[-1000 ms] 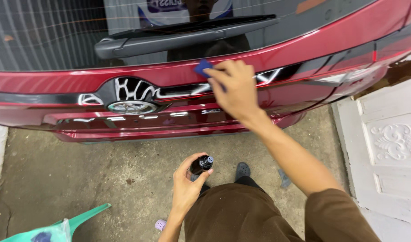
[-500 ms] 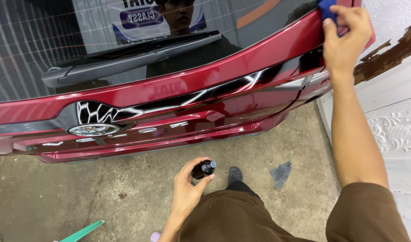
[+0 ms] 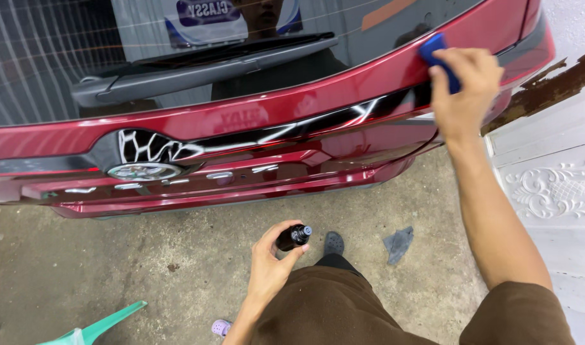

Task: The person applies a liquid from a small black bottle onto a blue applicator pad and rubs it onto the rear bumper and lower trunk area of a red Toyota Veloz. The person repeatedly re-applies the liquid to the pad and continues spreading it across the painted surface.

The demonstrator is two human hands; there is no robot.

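Your right hand has come back down from the top right corner where it was half a second ago; it now presses the blue applicator pad on the red tailgate, just above the right end of the black gloss trim strip. Fingers curled together over the pad, pinching it flat to the paint. So the wiping has moved on to the far right edge, away from the emblem. Your left hand hasn't shifted: low by your knee, fingers wrapped round the small dark bottle, held tilted, clear of the car. Grey cloth lies on the concrete floor near your shoe
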